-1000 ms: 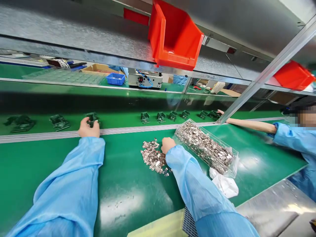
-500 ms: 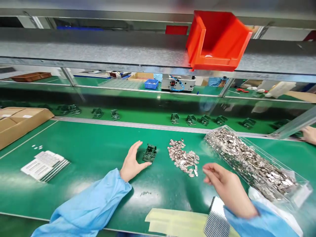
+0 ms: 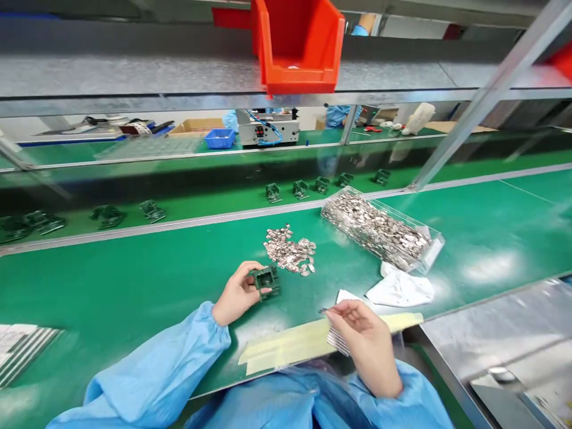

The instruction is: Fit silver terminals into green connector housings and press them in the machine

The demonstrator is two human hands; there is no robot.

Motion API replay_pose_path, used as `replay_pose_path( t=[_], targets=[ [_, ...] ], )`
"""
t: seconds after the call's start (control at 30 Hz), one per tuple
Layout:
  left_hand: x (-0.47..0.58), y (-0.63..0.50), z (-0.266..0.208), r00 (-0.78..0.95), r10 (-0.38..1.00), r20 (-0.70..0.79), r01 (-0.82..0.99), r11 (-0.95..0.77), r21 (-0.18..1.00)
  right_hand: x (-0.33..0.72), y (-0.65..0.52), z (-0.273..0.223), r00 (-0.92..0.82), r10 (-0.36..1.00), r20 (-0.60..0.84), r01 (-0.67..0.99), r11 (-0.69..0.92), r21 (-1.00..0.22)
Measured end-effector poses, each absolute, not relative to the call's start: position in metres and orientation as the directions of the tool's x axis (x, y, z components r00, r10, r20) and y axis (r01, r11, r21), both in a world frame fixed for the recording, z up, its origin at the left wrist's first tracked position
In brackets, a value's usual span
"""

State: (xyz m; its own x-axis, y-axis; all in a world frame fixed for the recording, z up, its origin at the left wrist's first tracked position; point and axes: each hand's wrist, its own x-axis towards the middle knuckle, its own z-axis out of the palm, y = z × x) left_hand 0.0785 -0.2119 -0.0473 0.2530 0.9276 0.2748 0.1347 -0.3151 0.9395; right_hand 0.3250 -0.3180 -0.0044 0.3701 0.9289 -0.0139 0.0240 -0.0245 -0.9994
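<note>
My left hand (image 3: 240, 292) is closed on a small green circuit-board assembly (image 3: 267, 281), thumb and fingers gripping its left side. The assembly is box-shaped, with a dark square opening facing up. My right hand (image 3: 360, 336) pinches a small, thin, dark piece (image 3: 322, 310) between thumb and fingertips, above a striped stack of strips (image 3: 338, 339). What kind of piece it is, I cannot make out. Beyond both hands, a loose pile of small silvery metal parts (image 3: 288, 250) lies on the green worktop (image 3: 179, 268).
A clear tray (image 3: 379, 229) full of silvery parts stands right of the pile, with a crumpled white cloth (image 3: 400, 289) before it. Yellow tape (image 3: 286, 345) runs along the front edge. Board assemblies (image 3: 299, 189) line the belt behind. A red bin (image 3: 299, 53) sits on the shelf overhead.
My left hand has taken hold of the circuit-board assembly, which earlier lay on the worktop. My right hand has moved away from the pile toward me. The view has turned right.
</note>
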Motion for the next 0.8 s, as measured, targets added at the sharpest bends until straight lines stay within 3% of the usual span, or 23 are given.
replay_pose_path(
  t=[0.13,0.33,0.6,0.8],
  targets=[
    [0.134,-0.25,-0.041,0.394,0.909,0.138,-0.078,-0.117,0.99,0.314,-0.323,-0.008,0.362,0.932,0.01,0.028,0.0,-1.0],
    [0.151,-0.27,-0.039,0.53,0.848,-0.003,-0.049,0.034,0.998,0.306,-0.336,-0.014,0.349,0.937,-0.029,0.041,-0.046,-0.998],
    [0.145,-0.274,-0.041,0.588,0.808,-0.036,-0.022,0.06,0.998,0.297,-0.335,-0.022,0.374,0.924,-0.081,0.029,-0.099,-0.995],
    [0.142,-0.275,-0.038,0.601,0.797,0.052,0.001,-0.067,0.998,0.292,-0.337,-0.021,0.379,0.922,-0.08,0.016,-0.093,-0.996]
  ],
)
